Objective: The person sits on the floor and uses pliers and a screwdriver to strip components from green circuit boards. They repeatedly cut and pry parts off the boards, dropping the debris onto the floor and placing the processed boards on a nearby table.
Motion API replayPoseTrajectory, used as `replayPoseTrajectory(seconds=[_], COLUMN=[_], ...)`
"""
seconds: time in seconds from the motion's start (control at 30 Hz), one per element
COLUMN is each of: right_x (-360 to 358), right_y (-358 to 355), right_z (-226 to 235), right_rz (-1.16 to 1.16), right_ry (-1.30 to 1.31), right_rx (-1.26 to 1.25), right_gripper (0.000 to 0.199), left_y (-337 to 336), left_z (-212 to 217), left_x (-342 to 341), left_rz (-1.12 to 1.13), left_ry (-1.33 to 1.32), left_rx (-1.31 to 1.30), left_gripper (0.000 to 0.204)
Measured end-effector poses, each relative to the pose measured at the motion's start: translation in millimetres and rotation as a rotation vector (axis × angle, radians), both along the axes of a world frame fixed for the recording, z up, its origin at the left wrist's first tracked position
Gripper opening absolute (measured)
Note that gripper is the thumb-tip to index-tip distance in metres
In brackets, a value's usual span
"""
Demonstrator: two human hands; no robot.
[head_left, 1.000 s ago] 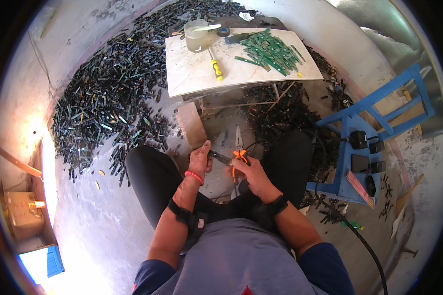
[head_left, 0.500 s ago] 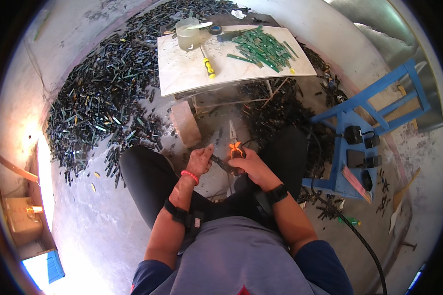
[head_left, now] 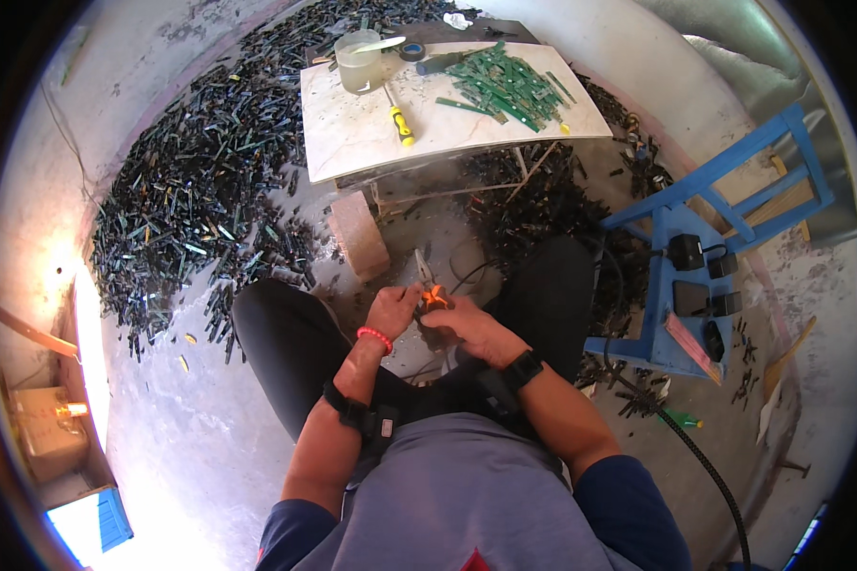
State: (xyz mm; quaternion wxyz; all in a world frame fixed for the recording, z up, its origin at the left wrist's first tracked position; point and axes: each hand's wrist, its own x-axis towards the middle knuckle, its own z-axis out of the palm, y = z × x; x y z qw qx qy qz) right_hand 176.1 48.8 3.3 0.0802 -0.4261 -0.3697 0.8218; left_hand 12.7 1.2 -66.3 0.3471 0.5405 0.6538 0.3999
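Between my knees, my right hand [head_left: 467,322] is closed round long-nose pliers [head_left: 434,297] with orange and black handles. Their grey jaws point away from me and slightly left. My left hand [head_left: 393,309], with a red bead bracelet on its wrist, is pinched beside the pliers' pivot. It grips a thin dark strip [head_left: 418,310], mostly hidden behind the fingers. The two hands almost touch. Ahead of them a reddish brick-like block [head_left: 359,236] stands on the floor. Whether the jaws are on the strip cannot be made out.
A low white-topped table [head_left: 352,147] bears green circuit strips [head_left: 509,86], a yellow-black screwdriver [head_left: 400,124], a cloudy tub [head_left: 359,71] and black tape [head_left: 411,51]. Dark strips lie in a big heap [head_left: 190,181] at left. Right is a blue chair [head_left: 667,285] holding black adapters [head_left: 686,252], with a cable [head_left: 695,457] nearby.
My right hand and the pliers have moved left and closer to my left hand, the jaws tilting further left. My left hand has shifted slightly right. The dark strip is now mostly covered.
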Motion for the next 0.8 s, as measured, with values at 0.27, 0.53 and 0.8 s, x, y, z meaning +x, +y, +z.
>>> replayPoseTrajectory(seconds=[0.27,0.53,0.8], right_x=[-3,-4,12], right_y=[-3,-5,-1], right_z=[-5,-8,1], right_rz=[-0.016,-0.024,-0.104], right_ry=[0.090,0.094,0.020], right_rx=[-0.145,-0.101,0.024], right_gripper=[0.027,0.022,0.022], left_y=[1,2,1], left_z=[24,29,16], left_x=[3,6,-2], left_rz=[0.095,0.119,0.218], left_ry=[-0.115,-0.135,-0.241], left_rx=[-0.132,-0.132,-0.133], left_gripper=[0.040,0.041,0.049])
